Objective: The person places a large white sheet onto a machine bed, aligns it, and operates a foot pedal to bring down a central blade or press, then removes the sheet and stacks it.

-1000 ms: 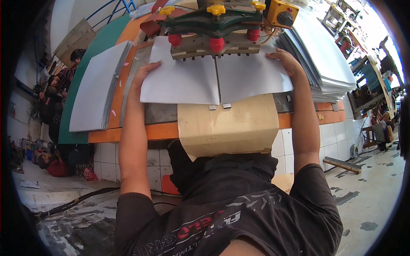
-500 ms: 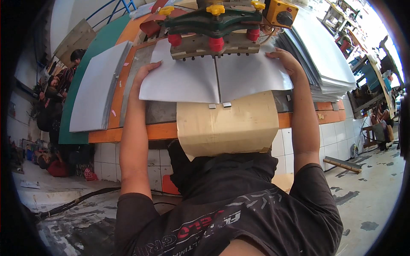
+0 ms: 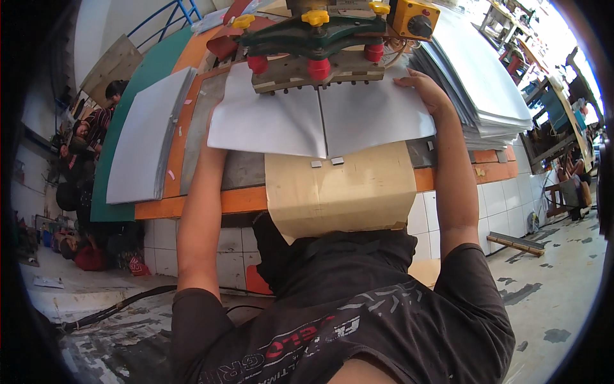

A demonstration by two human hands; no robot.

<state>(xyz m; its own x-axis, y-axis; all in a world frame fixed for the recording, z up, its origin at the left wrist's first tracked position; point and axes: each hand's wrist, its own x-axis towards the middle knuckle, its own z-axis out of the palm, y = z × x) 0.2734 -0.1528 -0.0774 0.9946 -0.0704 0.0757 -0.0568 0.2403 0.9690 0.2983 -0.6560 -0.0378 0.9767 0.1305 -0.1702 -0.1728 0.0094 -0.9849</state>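
Note:
A white sheet point(image 3: 268, 125) with a dark line down its middle lies under the press head point(image 3: 316, 67), its near edge lifted and bowed. At the sheet's right edge, my right hand point(image 3: 423, 89) grips it, with the thumb on top and the other fingers mostly hidden. From the lower left my left forearm point(image 3: 203, 205) reaches up to the sheet's left edge. The left hand is almost wholly behind the sheet, so its fingers do not show. Below the sheet, a tan board point(image 3: 339, 195) hangs over the table's front edge, with two small pale blocks near its top.
Stacked white sheets point(image 3: 150, 137) lie on the left of the table, and a taller stack point(image 3: 486, 83) stands on the right. A yellow control box point(image 3: 414, 19) with a black knob sits beside the press. Other people point(image 3: 89, 128) are at the far left.
My left hand, whose thumb showed on top of the sheet before, has gone behind its left edge. That side of the sheet is raised more. My right hand keeps its place on the sheet.

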